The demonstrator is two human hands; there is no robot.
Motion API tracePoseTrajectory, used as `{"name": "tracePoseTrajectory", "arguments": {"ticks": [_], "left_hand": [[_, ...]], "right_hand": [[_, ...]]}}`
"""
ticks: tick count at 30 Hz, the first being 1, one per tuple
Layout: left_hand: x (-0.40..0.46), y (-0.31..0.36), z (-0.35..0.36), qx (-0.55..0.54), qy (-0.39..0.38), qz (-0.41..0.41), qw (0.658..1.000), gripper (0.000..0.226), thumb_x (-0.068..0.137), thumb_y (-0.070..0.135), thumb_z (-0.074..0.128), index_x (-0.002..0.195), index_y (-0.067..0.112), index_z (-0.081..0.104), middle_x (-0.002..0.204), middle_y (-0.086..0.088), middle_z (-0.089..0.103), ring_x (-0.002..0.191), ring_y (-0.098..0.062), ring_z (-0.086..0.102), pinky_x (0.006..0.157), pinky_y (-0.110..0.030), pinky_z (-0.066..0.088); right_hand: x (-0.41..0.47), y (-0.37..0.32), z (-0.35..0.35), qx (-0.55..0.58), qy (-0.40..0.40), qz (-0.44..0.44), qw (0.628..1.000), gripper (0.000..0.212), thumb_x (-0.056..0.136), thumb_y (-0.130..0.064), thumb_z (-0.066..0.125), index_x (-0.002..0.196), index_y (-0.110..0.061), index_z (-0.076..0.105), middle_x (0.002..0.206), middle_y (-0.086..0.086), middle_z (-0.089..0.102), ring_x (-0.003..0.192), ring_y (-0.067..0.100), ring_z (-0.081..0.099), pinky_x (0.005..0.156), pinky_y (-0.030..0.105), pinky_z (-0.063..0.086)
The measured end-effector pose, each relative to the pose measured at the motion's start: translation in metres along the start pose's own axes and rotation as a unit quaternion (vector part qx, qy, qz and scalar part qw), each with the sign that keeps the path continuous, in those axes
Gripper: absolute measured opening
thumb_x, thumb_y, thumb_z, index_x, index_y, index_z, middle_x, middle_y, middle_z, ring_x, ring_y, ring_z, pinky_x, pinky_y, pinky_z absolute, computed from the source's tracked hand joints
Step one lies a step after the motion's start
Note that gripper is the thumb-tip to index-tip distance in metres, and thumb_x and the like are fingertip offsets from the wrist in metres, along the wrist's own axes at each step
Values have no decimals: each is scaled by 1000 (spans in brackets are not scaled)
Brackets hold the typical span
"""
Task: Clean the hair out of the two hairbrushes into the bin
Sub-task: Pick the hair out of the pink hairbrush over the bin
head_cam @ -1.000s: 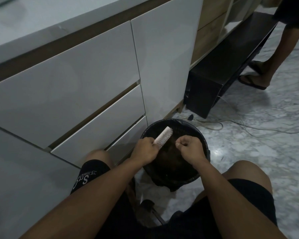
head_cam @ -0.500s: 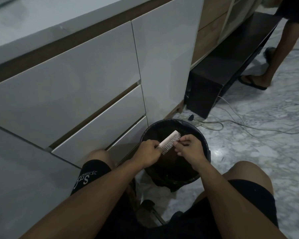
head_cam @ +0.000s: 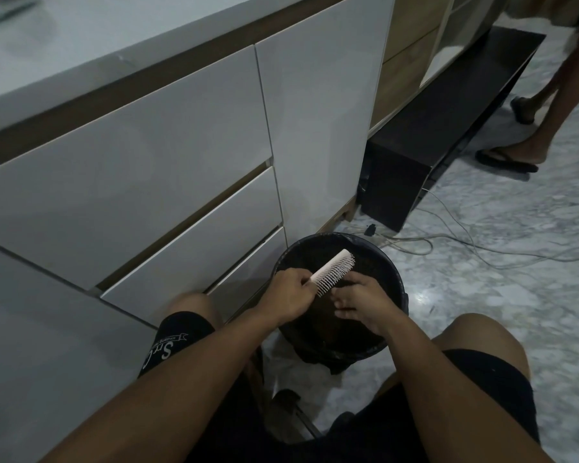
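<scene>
A pale hairbrush point(head_cam: 334, 271) is held over the round black bin point(head_cam: 396, 279) on the floor between my knees. My left hand point(head_cam: 288, 295) is shut on the brush's handle, with the bristles facing down and right. My right hand point(head_cam: 360, 300) sits just below the bristles over the bin, fingers spread and pointing down and left, holding nothing that I can make out. No second hairbrush is in view. The bin's inside is dark, so I cannot tell what lies in it.
White drawer fronts point(head_cam: 168, 182) rise to the left of the bin. A low black bench point(head_cam: 448, 128) stands beyond it, with loose cables point(head_cam: 465, 242) on the marble floor. Another person's legs in sandals point(head_cam: 515, 158) stand at the far right.
The brush has tilted so its bristles face my right hand. My right hand went from a closed pinch at the bristles to spread fingers lower over the bin. The other person's feet have shifted.
</scene>
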State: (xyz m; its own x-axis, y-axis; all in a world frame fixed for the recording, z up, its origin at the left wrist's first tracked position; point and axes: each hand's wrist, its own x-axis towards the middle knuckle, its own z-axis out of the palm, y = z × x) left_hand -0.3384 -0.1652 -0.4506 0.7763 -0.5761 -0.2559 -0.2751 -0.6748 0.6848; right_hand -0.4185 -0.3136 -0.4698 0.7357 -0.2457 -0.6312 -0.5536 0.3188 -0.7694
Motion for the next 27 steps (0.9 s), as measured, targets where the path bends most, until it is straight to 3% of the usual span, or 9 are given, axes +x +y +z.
{"name": "tracePoseTrajectory", "arguments": {"ticks": [4,9,12,15,17,19,21,24,27], "left_hand": [[2,1,-1,-2,21,-13,1000,23,95,17,49,96,5,69,84,-12,68,70,-22,62,57,-32,48],[5,1,-9,29,73,-21,997,25,95,15,48,102,1,68,95,-17,69,80,-24,62,42,-13,34],[4,0,-12,53,98,-31,993,24,94,15,49,101,1,68,103,-20,70,86,-27,63,51,-15,35],[4,-2,-11,56,89,-33,994,23,94,15,51,102,2,69,103,-19,71,85,-24,64,51,-15,37],[4,-3,-9,49,62,-16,997,23,95,16,51,101,6,70,96,-15,71,68,-12,58,42,-12,38],[3,-3,-8,44,39,1,998,21,96,16,50,99,8,69,84,-6,66,58,-6,54,40,-10,37],[1,-1,-9,46,29,20,998,21,95,16,51,98,8,70,78,1,59,58,-6,52,41,-9,37],[-1,2,-8,65,18,54,996,21,93,18,55,98,8,72,75,2,60,63,-9,56,47,-12,36],[-3,2,-6,89,17,74,993,22,93,20,57,103,8,72,83,1,59,67,-7,54,51,-13,35]], "right_hand": [[-3,0,2,-50,-13,-11,999,19,97,-13,53,97,-6,70,77,7,61,74,18,58,79,37,57],[0,6,-5,-194,3,-52,980,24,98,-14,51,82,-11,69,78,6,60,76,16,59,76,33,58],[3,10,-8,-298,0,-55,953,26,97,-15,51,79,-17,69,81,3,63,82,17,62,76,31,57],[3,11,-3,-324,16,-66,944,21,96,-16,53,86,-18,71,88,0,67,90,16,62,92,38,53],[4,10,2,-320,43,-87,942,19,92,-19,61,110,-17,67,115,3,64,112,20,59,102,37,44],[4,8,5,-270,82,-87,955,60,84,-20,72,138,-16,46,141,6,48,131,25,47,106,39,39],[4,4,7,-140,101,-83,981,83,80,-11,74,149,-17,28,150,6,40,137,26,40,110,43,36],[7,-2,2,15,98,-76,992,83,81,2,65,151,-19,26,149,4,45,133,21,43,109,40,34],[9,-4,-3,79,72,-51,993,68,84,2,60,145,-17,37,131,6,60,117,20,56,103,43,43]]}}
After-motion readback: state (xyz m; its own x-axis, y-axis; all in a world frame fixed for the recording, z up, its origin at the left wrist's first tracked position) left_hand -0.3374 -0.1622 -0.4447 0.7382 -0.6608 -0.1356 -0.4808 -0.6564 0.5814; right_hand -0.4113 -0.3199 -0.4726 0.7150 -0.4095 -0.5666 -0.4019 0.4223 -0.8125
